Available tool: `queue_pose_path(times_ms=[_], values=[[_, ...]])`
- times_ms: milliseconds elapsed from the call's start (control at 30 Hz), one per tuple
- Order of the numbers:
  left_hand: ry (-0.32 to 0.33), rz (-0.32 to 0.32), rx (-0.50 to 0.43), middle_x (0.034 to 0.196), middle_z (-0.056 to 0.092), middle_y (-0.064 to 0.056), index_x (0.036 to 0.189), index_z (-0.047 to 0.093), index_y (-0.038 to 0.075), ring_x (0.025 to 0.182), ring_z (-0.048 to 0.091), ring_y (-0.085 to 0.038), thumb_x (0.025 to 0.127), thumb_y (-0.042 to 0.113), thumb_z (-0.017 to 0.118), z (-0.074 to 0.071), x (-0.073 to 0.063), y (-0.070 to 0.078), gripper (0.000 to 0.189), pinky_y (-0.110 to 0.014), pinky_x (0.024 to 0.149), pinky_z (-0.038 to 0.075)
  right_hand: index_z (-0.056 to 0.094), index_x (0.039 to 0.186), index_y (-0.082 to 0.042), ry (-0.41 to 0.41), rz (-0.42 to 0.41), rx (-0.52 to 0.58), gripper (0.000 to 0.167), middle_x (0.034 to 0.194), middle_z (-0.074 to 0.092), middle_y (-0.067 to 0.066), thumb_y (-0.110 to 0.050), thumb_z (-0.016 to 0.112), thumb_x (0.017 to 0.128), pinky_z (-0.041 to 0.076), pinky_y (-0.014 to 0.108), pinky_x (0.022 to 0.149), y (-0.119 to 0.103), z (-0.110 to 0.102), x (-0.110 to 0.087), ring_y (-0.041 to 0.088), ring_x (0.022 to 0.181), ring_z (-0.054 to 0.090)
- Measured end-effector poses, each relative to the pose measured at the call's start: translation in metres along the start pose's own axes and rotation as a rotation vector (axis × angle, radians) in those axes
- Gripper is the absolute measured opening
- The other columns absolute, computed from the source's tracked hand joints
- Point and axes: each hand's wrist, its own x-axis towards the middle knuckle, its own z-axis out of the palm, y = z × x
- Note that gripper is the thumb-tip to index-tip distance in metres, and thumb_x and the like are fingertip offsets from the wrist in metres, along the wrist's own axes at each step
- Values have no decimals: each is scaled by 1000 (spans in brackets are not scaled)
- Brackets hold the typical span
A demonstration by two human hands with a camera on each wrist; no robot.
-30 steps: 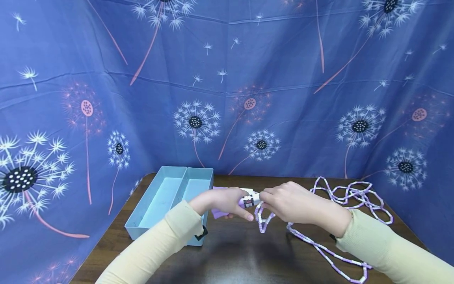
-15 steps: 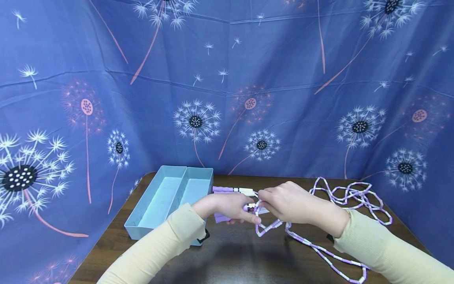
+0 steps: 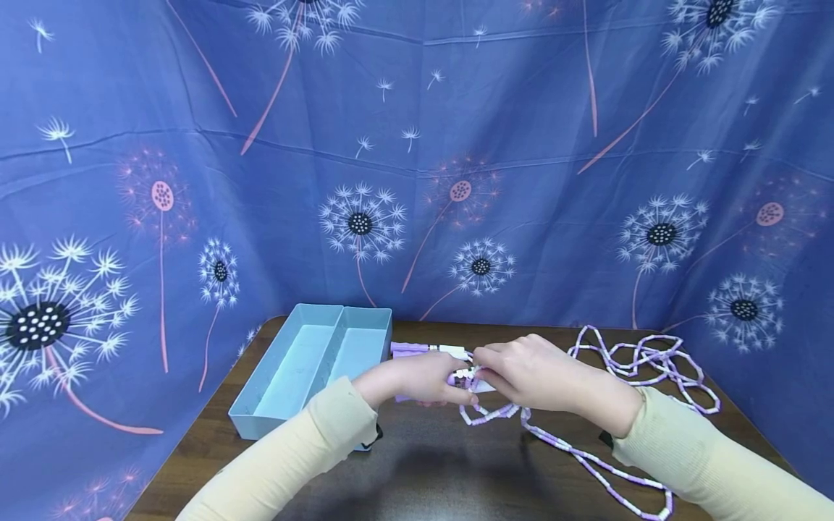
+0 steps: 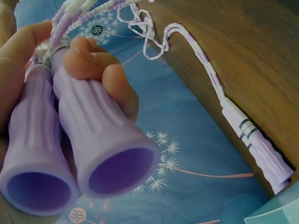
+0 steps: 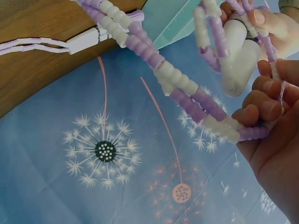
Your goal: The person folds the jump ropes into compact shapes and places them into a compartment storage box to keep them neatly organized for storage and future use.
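Note:
In the head view my left hand [image 3: 423, 378] and right hand [image 3: 534, 369] are close together above the table. My left hand grips two purple fluted jump rope handles [image 4: 100, 126] side by side, their hollow flared ends facing the left wrist camera. The white ends of these handles [image 5: 239, 56] point out past my fingers in the right wrist view. Strands of white-and-purple beaded rope [image 5: 154, 60] lie about the handles' necks. My right hand pinches this rope with curled fingers, and a loop hangs below both hands. How the strands cross under my fingers is partly hidden.
A light blue two-compartment tray [image 3: 306, 362] stands at the left. Behind my hands lies another jump rope handle [image 3: 449, 350], purple and white with dark bands. Looped beaded rope [image 3: 651, 354] lies back right, and a long doubled strand [image 3: 606, 470] trails front right.
My left hand has shifted slightly right. Rope now crosses over the necks of the held handles, and the hanging loop has been drawn up and leftward. The handle behind has come into view.

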Motion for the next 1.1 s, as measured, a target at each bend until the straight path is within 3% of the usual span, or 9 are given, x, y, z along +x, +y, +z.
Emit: queue_pose_path(times_ms=[100,233,500,633,833,967,1100], values=[[44,17,52,54,53,0,94,55,16,39,43,-2,88,33,63,1,1,0,20,-18,45,41,50,81,-21,1,-12,22,14,66,43,-18,-23,62,88,26,15,44,1,0,-1,-4,50,32],[112,54,199,56,44,10,87,56,16,47,40,0,87,31,63,4,2,1,17,-16,47,35,54,88,-22,-28,-14,49,13,72,51,-18,-25,65,85,29,14,44,3,-2,-3,-5,51,35],[231,60,490,58,40,12,79,50,21,52,37,-3,80,33,65,10,-2,9,19,-20,46,31,55,93,-19,-40,-55,94,28,79,56,-13,-3,61,71,35,16,50,5,-5,-6,-3,57,37],[344,71,689,58,43,11,78,51,23,51,39,-6,78,39,67,15,-4,10,23,-24,45,33,56,93,-18,-12,-85,104,30,79,56,-12,0,61,69,40,18,55,6,-6,-7,-2,61,41],[565,224,1000,69,58,10,83,58,22,52,51,-9,76,46,66,20,-8,7,26,-27,45,39,57,90,-18,24,-106,114,29,79,55,-13,1,61,68,44,23,61,10,-10,-8,1,66,46],[664,321,1111,72,60,8,86,58,21,55,56,-12,77,49,65,20,-9,3,31,-26,50,43,57,91,-18,41,-148,76,21,80,54,-12,-7,66,76,46,27,67,11,-12,-8,4,70,50],[749,406,1193,75,60,6,88,57,19,60,58,-14,79,55,62,19,-9,-2,37,-27,54,43,57,89,-18,93,-193,15,21,79,51,-11,-13,72,75,46,30,70,11,-11,-8,7,71,50]])
